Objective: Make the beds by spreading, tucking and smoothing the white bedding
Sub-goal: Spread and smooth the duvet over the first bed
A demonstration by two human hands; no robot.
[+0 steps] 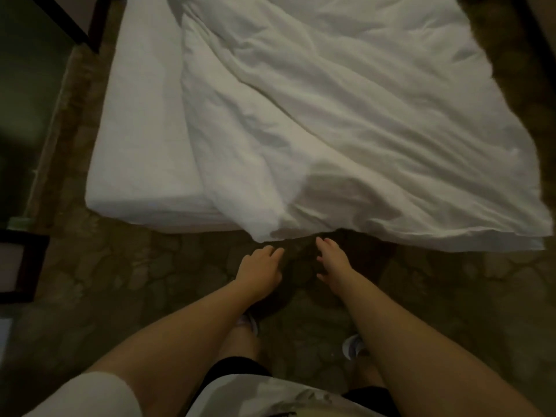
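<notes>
A white duvet (346, 115) lies crumpled and skewed across the bed, its near edge hanging over the foot and its right side drooping past the mattress. The mattress (141, 121) in its white fitted sheet shows bare along the left. My left hand (260, 270) reaches out just below the duvet's hanging edge, fingers relaxed, holding nothing. My right hand (332, 261) is beside it, fingers loosely extended toward the same edge, not touching the fabric.
I stand at the foot of the bed on a dark patterned carpet (120, 281). A dark furniture leg (96, 25) stands at the upper left and a dark frame (24, 266) at the left edge. My shoes (353, 346) are below my arms.
</notes>
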